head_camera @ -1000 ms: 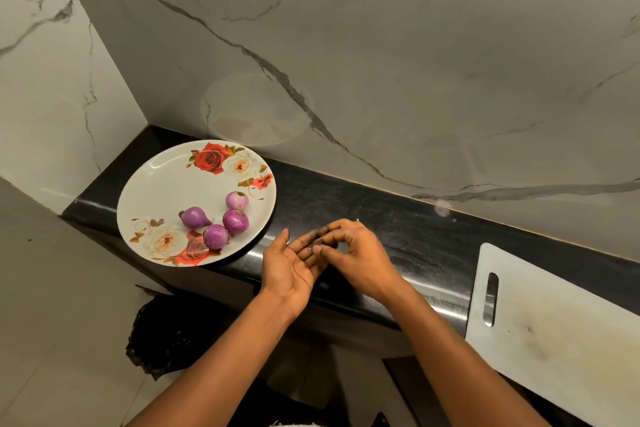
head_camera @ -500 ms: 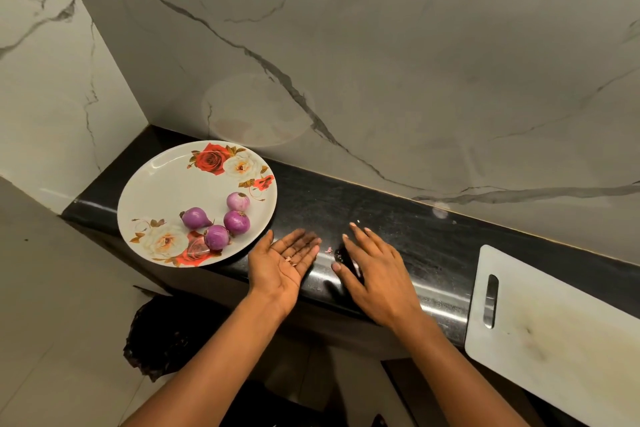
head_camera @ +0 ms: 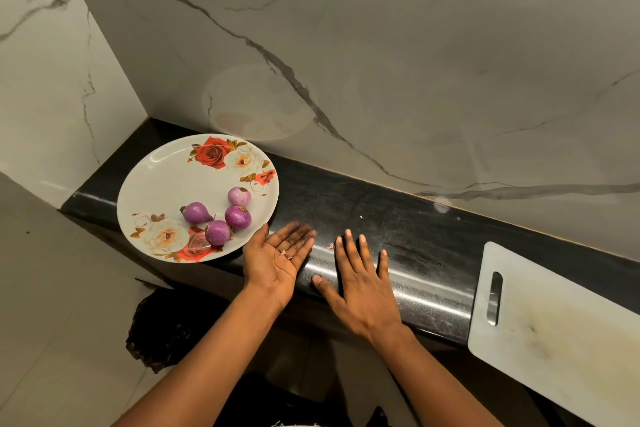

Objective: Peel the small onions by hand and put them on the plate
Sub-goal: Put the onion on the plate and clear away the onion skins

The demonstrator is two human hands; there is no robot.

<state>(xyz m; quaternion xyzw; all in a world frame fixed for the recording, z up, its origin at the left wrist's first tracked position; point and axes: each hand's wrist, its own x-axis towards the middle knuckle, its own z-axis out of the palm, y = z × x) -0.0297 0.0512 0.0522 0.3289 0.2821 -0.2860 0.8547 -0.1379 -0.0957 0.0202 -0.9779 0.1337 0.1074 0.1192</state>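
Observation:
A white plate (head_camera: 166, 180) with printed roses sits on the left end of the black counter. Several peeled purple onions (head_camera: 217, 231) lie on its near right part. My left hand (head_camera: 277, 258) is held palm up at the counter's front edge, just right of the plate, with a few bits of onion skin (head_camera: 286, 253) in the palm. My right hand (head_camera: 360, 284) lies flat, palm down, on the counter beside it. A small scrap of skin (head_camera: 330, 246) rests on the counter by my right fingertips.
A white cutting board (head_camera: 554, 329) with a handle slot lies on the counter at the right and overhangs the front edge. A black bag (head_camera: 162, 329) sits on the floor below the counter. Marble walls close the back and the left.
My hands were together with the right fingers on the left palm. They have separated: the right hand now lies flat on the counter and the left palm is held open beside the plate.

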